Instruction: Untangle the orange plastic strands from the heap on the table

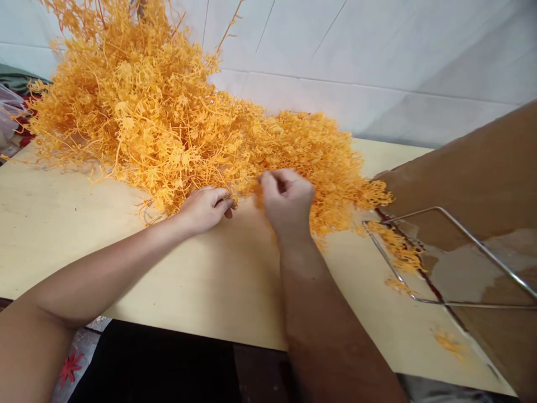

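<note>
A large tangled heap of orange, plastic-looking sprigs (155,112) stands on the table in front of me. It runs into a flatter, denser pile of orange sprigs (331,162) on the right. At the front edge of the heap, my left hand (205,208) is closed with thumb and fingers pinched together; a bit of orange shows at its fingertips. My right hand (289,198) is raised just in front of the right pile, slightly blurred, its fingers curled into a pinch. Whatever it may hold is hidden.
A brown cardboard box (470,162) with tape stands on the right, a bent metal wire frame (478,238) against it. Loose orange pieces (398,246) lie by its edge. Behind the pale tabletop (201,291) is a white tiled wall (302,50). Plastic bags (10,112) sit far left.
</note>
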`<state>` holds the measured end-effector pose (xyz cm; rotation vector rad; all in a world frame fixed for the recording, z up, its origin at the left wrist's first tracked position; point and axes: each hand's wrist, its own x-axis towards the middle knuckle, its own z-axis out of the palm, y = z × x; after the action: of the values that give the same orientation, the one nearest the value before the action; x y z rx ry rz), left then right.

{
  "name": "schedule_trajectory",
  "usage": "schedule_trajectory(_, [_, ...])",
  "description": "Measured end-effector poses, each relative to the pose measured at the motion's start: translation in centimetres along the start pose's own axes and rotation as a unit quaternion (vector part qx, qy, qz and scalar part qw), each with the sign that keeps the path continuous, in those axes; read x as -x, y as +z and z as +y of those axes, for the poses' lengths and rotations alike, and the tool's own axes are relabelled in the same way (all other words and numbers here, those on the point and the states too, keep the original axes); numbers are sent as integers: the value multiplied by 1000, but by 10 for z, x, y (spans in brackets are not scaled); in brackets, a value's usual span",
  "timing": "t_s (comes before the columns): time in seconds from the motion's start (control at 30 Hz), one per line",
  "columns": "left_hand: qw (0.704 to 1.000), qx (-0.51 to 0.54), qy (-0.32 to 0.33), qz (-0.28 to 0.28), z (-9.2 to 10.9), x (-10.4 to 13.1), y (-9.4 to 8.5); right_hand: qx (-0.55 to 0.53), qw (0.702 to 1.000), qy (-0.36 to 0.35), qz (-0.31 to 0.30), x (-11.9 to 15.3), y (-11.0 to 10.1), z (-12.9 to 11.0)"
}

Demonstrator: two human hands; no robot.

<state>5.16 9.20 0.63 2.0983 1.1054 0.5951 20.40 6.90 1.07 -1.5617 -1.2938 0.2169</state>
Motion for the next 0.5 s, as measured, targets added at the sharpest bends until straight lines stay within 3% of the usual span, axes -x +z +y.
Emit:
schedule_trajectory(0.13, [999,-33,1,6,-3,0,2,-45,976,78,-198,8,12,-6])
schedule_trajectory(0.27, [997,-82,2,3,-1,1,3,-171,948,151,-222,7,16,3])
schedule_trajectory(0.4, [992,-126,2,14,1,2,4,-304,888,226,-260,5,20,10])
schedule_trajectory(0.5, [989,-144,6,19,2,2,4,-347,862,246,-275,4,19,10])
